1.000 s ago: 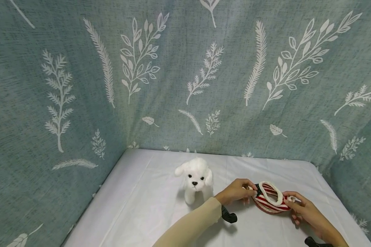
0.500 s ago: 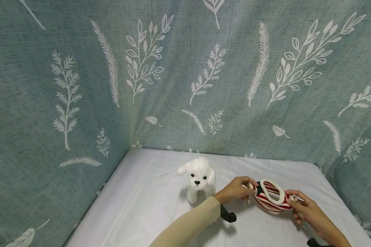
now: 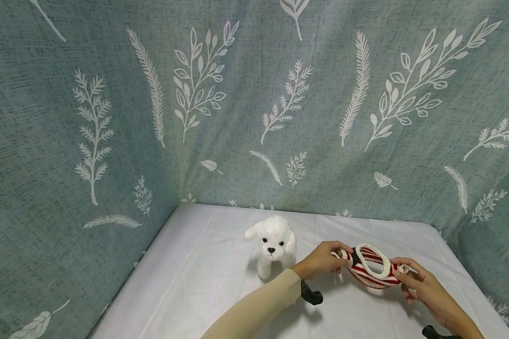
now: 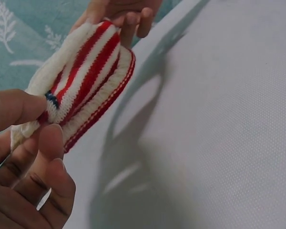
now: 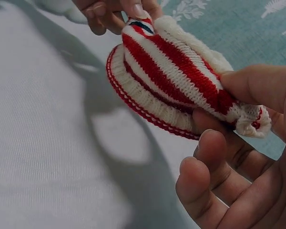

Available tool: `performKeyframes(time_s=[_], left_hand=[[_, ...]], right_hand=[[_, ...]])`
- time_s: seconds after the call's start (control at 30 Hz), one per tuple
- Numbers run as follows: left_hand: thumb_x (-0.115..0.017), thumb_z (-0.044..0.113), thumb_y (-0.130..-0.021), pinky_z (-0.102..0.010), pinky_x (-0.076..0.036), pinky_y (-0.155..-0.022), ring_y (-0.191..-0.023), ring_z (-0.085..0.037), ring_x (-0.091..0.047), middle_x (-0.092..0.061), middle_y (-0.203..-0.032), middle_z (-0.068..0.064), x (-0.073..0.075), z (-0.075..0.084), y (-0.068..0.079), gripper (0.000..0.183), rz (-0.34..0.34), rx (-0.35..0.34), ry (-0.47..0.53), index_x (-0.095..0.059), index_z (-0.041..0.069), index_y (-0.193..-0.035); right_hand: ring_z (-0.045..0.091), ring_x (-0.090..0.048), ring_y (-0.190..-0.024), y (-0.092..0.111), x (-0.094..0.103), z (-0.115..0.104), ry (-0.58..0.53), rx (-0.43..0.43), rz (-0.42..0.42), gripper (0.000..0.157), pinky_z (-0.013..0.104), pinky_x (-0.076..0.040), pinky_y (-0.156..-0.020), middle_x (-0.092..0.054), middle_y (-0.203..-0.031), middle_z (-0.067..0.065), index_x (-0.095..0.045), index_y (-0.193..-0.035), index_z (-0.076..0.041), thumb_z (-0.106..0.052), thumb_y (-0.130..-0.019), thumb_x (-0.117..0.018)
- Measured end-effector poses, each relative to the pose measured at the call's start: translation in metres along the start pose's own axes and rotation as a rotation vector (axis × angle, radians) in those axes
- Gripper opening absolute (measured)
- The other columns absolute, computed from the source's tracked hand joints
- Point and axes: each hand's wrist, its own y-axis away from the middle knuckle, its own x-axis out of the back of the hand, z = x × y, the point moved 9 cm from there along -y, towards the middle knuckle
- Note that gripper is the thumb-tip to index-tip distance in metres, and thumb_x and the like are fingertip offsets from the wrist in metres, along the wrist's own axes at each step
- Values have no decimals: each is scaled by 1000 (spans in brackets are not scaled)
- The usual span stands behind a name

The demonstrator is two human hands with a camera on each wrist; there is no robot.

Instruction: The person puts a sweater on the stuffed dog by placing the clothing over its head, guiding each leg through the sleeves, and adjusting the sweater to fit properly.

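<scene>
A small knitted sweater [image 3: 366, 279] with red and white stripes, a dark blue patch and a thick white collar hangs just above the table, casting a shadow. My left hand [image 3: 322, 258] pinches its left end by the blue patch between thumb and fingers. At the other end my right hand [image 3: 424, 287] pinches the striped cloth beside a ruffled white cuff. The left wrist view shows the sweater [image 4: 93, 67] stretched between both hands, its ribbed hem edged in red. Left of my hands stands a white plush dog [image 3: 275, 235], facing me, touched by neither hand.
A white cloth covers the table [image 3: 195, 273]. Green fabric [image 3: 237, 103] with white leaf prints encloses the back and sides. Black straps [image 3: 310, 294] sit at my wrists. My left forearm [image 3: 258, 306] in a beige sleeve passes in front of the plush dog.
Both hands have raised the sweater slightly, keeping their pinch on its two ends. The head view has shifted a little. The plush dog stays where it stood.
</scene>
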Motion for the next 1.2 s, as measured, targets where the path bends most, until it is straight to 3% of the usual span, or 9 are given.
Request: performKeyframes(time_s=[0.27, 0.43, 0.53, 0.67, 0.8, 1.0, 1.2], left_hand=[[-77, 9, -93, -43, -54, -61, -56, -17, -58, -55, -91, 3, 5, 18, 9, 26, -15, -25, -6, -72, 19, -117], [-76, 13, -94, -49, -55, -63, -62, -32, -61, -56, -94, 2, 8, 32, 15, 25, -16, -46, -42, -71, 19, -118], [-75, 13, -95, -50, -55, -65, -62, -30, -61, -56, -95, 2, 9, 43, 18, 25, -19, -69, -60, -70, 18, -119], [-74, 13, -96, -40, -56, -62, -59, -20, -59, -56, -95, 2, 10, 59, 22, 26, -22, -94, -75, -69, 16, -121], [-74, 14, -96, -28, -53, -58, -60, -23, -60, -56, -96, 3, 12, 74, 27, 27, -23, -116, -91, -69, 16, -122], [-73, 14, -97, -27, -53, -59, -66, -32, -62, -55, -97, 3, 17, 98, 36, 28, -30, -146, -137, -68, 17, -124], [-73, 13, -97, -27, -52, -59, -61, -22, -61, -56, -98, 3, 27, 116, 47, 29, -19, -146, -180, -67, 16, -125]], right_hand=[[18, -53, -68, 3, -2, -12, 4, 58, -63, 23, 40, -52, -61, -57, -90, 4, -57, -129, -43, -32, -109, -53], [17, -53, -68, 7, -2, -25, 3, 106, -48, 25, 41, -52, -60, -57, -87, 2, -57, -133, -38, -29, -110, -52], [17, -53, -67, 11, -3, -34, -3, 148, -57, 27, 40, -52, -58, -57, -85, 1, -57, -135, -35, -25, -110, -51], [17, -53, -68, 15, -4, -44, -20, 191, -78, 29, 39, -51, -58, -58, -87, 0, -56, -138, -31, -21, -111, -50], [17, -53, -69, 18, -4, -54, -39, 210, -91, 30, 40, -49, -57, -58, -88, 1, -55, -138, -30, -19, -111, -49], [18, -54, -68, 23, -9, -68, -64, 255, -112, 31, 43, -47, -56, -57, -83, 2, -54, -138, -29, -16, -111, -47], [16, -53, -68, 25, -17, -84, -47, 277, -102, 30, 42, -47, -56, -57, -85, 0, -53, -139, -27, -17, -111, -49]])
